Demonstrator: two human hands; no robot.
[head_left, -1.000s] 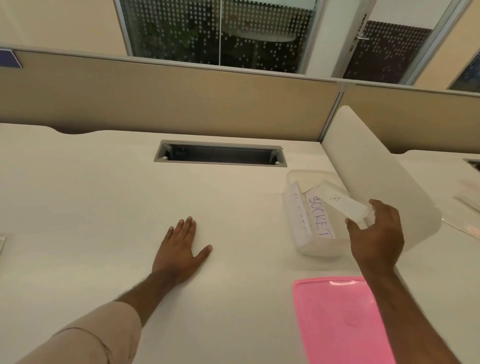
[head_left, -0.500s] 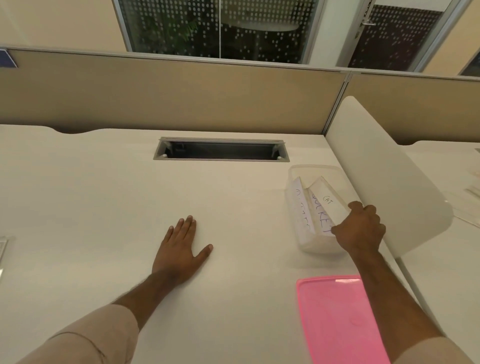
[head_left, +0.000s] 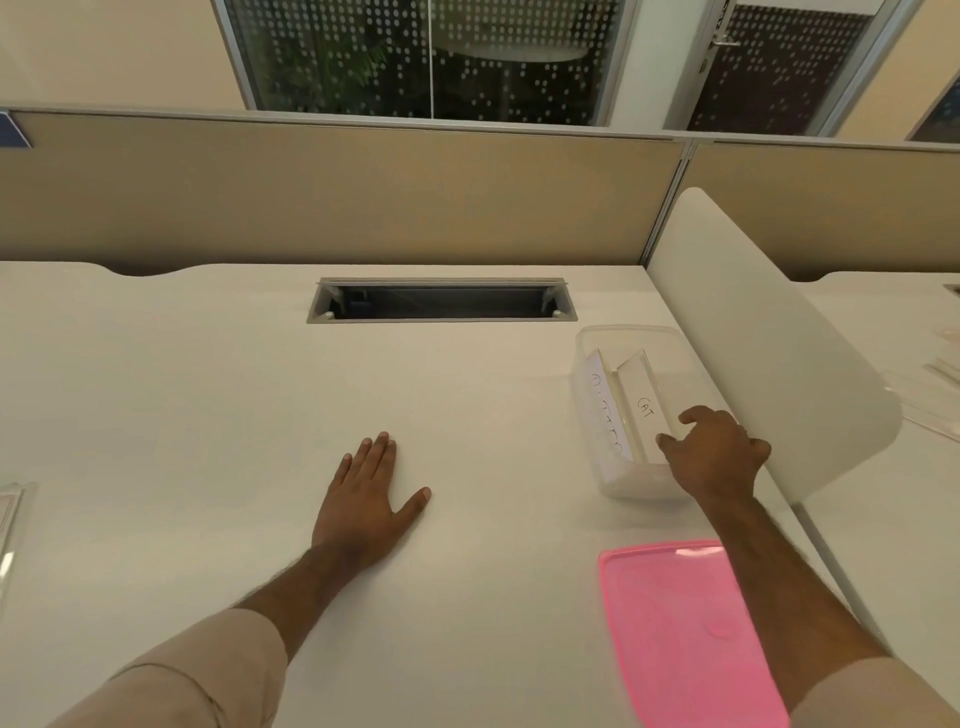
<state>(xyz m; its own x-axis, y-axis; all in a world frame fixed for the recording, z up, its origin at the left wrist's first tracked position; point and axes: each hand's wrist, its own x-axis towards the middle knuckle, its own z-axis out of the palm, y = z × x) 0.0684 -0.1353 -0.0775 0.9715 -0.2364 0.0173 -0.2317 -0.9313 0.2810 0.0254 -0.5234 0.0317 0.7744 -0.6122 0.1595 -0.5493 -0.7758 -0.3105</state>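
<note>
Clear box (head_left: 640, 482): right hand (head_left: 719, 457) at CAT card (head_left: 644, 402), grip unclear; left hand (head_left: 363, 501) flat, empty.

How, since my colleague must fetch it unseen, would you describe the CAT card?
On the white desk, find the clear plastic container beside the curved white divider. Of the cards inside, the CAT card is the right-hand one, its near end pinched by the right hand; the left card is only partly legible.

You face a white desk (head_left: 182, 415) with a grey cable slot (head_left: 441, 301); a beige partition (head_left: 337, 192) backs it, a dotted window (head_left: 426, 57) above, a white divider (head_left: 769, 353) on your right.
</note>
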